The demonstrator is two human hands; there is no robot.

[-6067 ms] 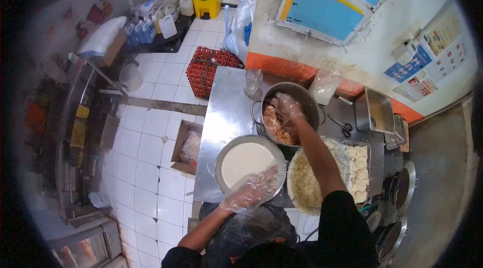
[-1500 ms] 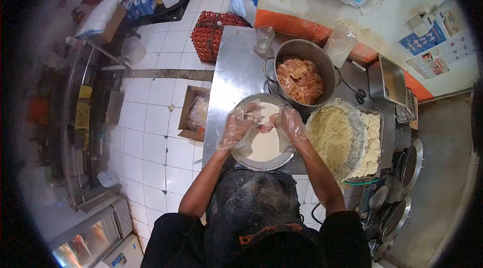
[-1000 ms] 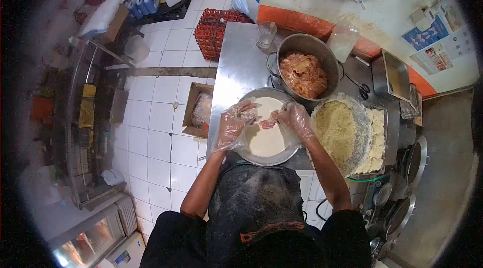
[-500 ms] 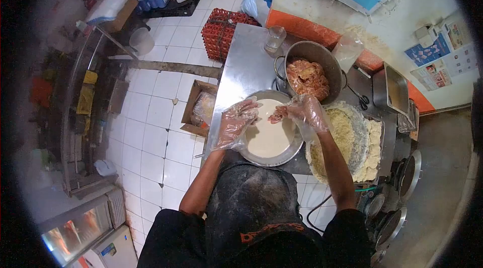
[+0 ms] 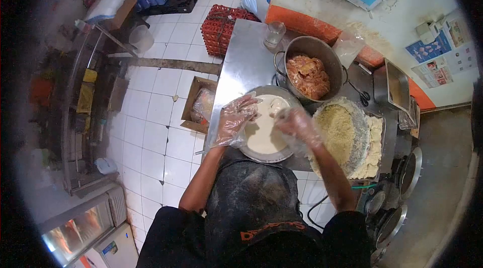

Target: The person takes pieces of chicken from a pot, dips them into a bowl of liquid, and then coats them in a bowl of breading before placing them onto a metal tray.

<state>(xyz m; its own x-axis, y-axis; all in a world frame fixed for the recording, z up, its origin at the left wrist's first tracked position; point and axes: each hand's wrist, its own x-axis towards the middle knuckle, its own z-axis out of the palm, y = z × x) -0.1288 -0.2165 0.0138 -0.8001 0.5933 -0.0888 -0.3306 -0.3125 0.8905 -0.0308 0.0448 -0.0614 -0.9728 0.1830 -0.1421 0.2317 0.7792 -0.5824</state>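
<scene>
A wide metal bowl [image 5: 266, 158] of pale, creamy batter [image 5: 264, 135] stands in front of me at the counter's near edge. My left hand [image 5: 237, 115], in a clear plastic glove, rests at its left rim with fingers stretched out over the batter. My right hand [image 5: 301, 128], gloved too, hovers over the bowl's right side; motion smears its fingers, so I cannot tell what they hold. A batter-coated lump [image 5: 279, 104] shows near the far side of the bowl. Behind it stands a deep pot [image 5: 336, 57] of raw, marinated meat pieces [image 5: 308, 76].
To the right, a large bowl [image 5: 361, 129] of crumbly yellowish flour sits beside a tray of coated pieces [image 5: 373, 145]. Scissors [image 5: 363, 97], a steel pan [image 5: 387, 87] and a glass jug [image 5: 274, 35] stand farther back. On the floor are an open carton [image 5: 188, 98] and red crates [image 5: 226, 29].
My right hand has moved down and right, away from the bowl's middle. A coated lump now shows in the batter at the far side. My left hand stays at the rim.
</scene>
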